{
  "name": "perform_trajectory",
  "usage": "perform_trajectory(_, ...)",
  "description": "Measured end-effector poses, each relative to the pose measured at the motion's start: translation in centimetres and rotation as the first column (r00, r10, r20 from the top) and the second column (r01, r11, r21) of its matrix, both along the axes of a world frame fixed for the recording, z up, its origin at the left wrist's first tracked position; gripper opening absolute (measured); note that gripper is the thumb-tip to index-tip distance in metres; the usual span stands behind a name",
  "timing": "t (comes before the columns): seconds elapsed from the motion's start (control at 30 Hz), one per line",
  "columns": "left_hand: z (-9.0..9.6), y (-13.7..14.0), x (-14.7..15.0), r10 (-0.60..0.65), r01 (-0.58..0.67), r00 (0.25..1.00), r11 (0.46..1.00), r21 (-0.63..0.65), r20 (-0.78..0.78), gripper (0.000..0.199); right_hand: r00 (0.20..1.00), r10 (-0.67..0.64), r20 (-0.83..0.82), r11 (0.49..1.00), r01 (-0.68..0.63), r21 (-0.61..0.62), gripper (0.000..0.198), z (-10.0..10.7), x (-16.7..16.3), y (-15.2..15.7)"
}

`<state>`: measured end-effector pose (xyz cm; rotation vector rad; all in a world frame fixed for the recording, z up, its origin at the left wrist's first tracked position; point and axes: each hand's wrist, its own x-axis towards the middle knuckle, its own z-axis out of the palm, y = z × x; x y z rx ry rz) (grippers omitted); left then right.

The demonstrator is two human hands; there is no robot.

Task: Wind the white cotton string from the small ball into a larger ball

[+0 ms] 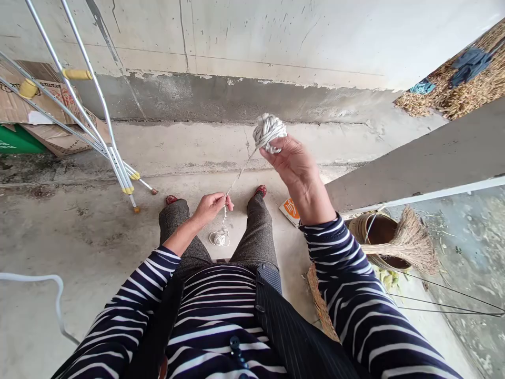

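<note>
Cord Handling Between Two Hands: Strand Drawn Straight, Loose Supply Below

The right hand point(295, 166) is raised ahead of the body and holds a rounded ball of pale grey-white cord point(269, 131). Its grip is closed, thumb and fingers pressed on the near side of the ball; the far side is free. The left hand point(211, 205) is lower, in front of the knees, its grip pinching a thin off-white strand point(241, 173) between thumb and fingertips. From the ball to that pinch the strand runs straight and appears to be under light tension. Beneath the pinch hangs a crinkled length of the same cord point(224, 217), leading to a small loose white bundle point(219, 238) that appears to lie on the grey concrete floor point(118, 252), between the legs.

Assessment: the pinch seems well placed, separating the straight section from the kinked one. For sound work, the left fingertips should stay light enough for cord to slip through, yet firm enough to smooth out the crinkles. The right hand should hold the ball without crushing its wraps and should lay any turns at changing angles. Main risk, as judged: a snag at the loose bundle, since its loops overlap; the feet are best kept clear of it.
</note>
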<state>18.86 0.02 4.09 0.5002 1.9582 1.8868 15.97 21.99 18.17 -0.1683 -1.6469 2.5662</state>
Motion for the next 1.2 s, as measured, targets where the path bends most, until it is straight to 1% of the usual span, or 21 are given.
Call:
perform_trajectory(0.13,-0.7,-0.5,0.5,0.017,-0.017,1.0,1.0,-0.003,-0.003,0.023,0.999,-0.028,-0.032,0.999,0.029,0.04,0.027,0.9,-1.5,0.8)
perform_trajectory(0.2,-1.1,-0.6,0.6,0.023,-0.023,1.0,1.0,-0.005,-0.006,0.022,0.997,-0.037,-0.065,0.997,0.042,0.069,0.027,1.7,-2.1,1.0)
perform_trajectory(0.37,-2.7,-1.2,1.2,-0.028,0.031,0.998,0.998,-0.057,0.052,0.028,0.981,-0.105,-0.162,0.994,0.11,0.021,0.03,5.1,-2.5,1.8)
perform_trajectory(0.5,-4.2,-2.2,1.6,-0.051,0.055,0.998,0.993,-0.105,0.044,0.036,0.977,-0.128,-0.172,0.988,0.141,0.064,0.029,7.2,-2.2,2.2)
perform_trajectory(0.6,-6.0,-3.2,1.7,-0.055,0.059,0.998,0.976,-0.208,0.023,0.04,0.971,-0.17,-0.169,0.982,0.182,0.057,0.028,8.2,-2.2,2.4)
perform_trajectory(0.7,-8.3,-3.9,1.8,-0.019,0.036,0.999,0.925,-0.378,0.049,0.038,0.965,-0.18,-0.192,0.979,0.195,0.063,0.021,8.8,-2.1,2.2)
perform_trajectory(0.77,-9.6,-4.0,1.5,0.023,0.009,0.998,0.883,-0.468,0.062,0.03,0.965,-0.143,-0.22,0.984,0.162,0.069,0.02,8.9,-1.9,1.6)
perform_trajectory(0.83,-9.9,-3.7,0.7,0.06,-0.022,0.997,0.857,-0.515,0.057,0.016,0.97,-0.084,-0.229,0.993,0.1,0.06,0.022,8.7,-1.6,0.5)
perform_trajectory(0.87,-9.7,-3.4,0.1,0.08,-0.044,0.996,0.852,-0.522,0.047,0.01,0.975,-0.048,-0.218,0.996,0.062,0.057,0.023,8.5,-1.3,-0.2)
perform_trajectory(0.9,-9.1,-3.0,-0.6,0.099,-0.069,0.995,0.848,-0.525,0.029,0.013,0.981,-0.006,-0.195,0.998,0.019,0.061,0.026,8.2,-1.1,-0.9)
perform_trajectory(0.93,-8.3,-2.6,-1.4,0.114,-0.097,0.993,0.851,-0.517,0.001,0.021,0.985,0.039,-0.166,0.997,-0.027,0.071,0.029,7.8,-0.9,-1.6)
perform_trajectory(1.0,-5.7,-1.5,-3.1,0.141,-0.169,0.985,0.88,-0.444,-0.095,0.032,0.986,0.124,-0.108,0.989,-0.114,0.095,0.033,6.8,-0.5,-2.9)
perform_trajectory(1.07,-2.5,-0.3,-4.6,0.174,-0.229,0.961,0.935,-0.271,-0.213,0.038,0.981,0.183,-0.071,0.979,-0.175,0.109,0.038,5.7,-0.4,-4.0)
perform_trajectory(1.1,-0.8,0.3,-5.2,0.187,-0.233,0.95,0.958,-0.169,-0.25,0.039,0.978,0.2,-0.059,0.975,-0.193,0.111,0.04,5.2,-0.4,-4.4)
perform_trajectory(1.17,2.5,1.4,-5.9,0.197,-0.204,0.935,0.979,0.007,-0.296,0.035,0.974,0.224,-0.043,0.969,-0.218,0.116,0.041,4.2,-0.4,-5.0)
perform_trajectory(1.2,3.9,1.9,-6.1,0.218,-0.207,0.923,0.976,0.067,-0.317,0.032,0.972,0.232,-0.039,0.966,-0.226,0.122,0.041,3.8,-0.4,-5.2)
